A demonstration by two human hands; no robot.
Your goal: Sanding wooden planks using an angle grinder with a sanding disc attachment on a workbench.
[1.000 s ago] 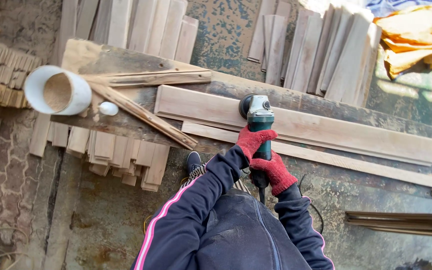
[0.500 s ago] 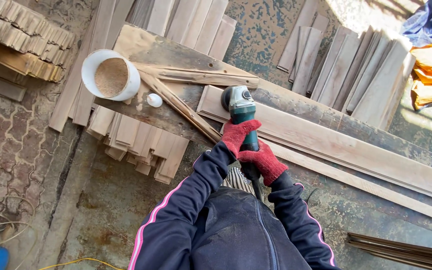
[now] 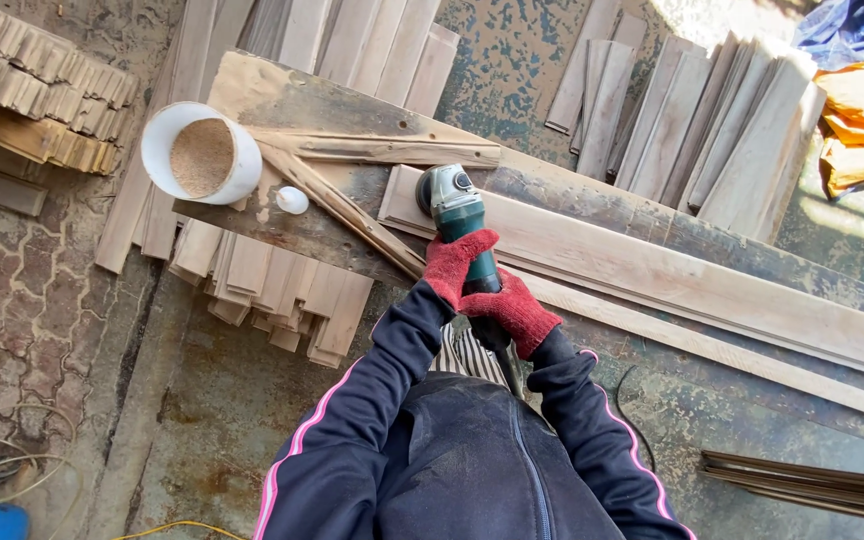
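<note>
Item: angle grinder, green body with grey head, lying nose-down on the near end of a long pale plank.

Left hand, in a red knit glove, is wrapping fully closed around the grinder's body just behind the head, likely pressing the disc flat to the wood. Right hand, also red-gloved, is closing tight on the rear handle, probably steering and steadying the tool; each grip is shut on the grinder with no gap showing.

The plank is lying lengthwise on the weathered worktop, a narrower strip touching its near edge, seemingly as a stop.

Nearby: a white bucket of sawdust standing at the worktop's left end, a small white knob-shaped piece just beside it, and crossed rough slats between bucket and plank. Stacks of cut boards are leaning beyond the worktop.
</note>
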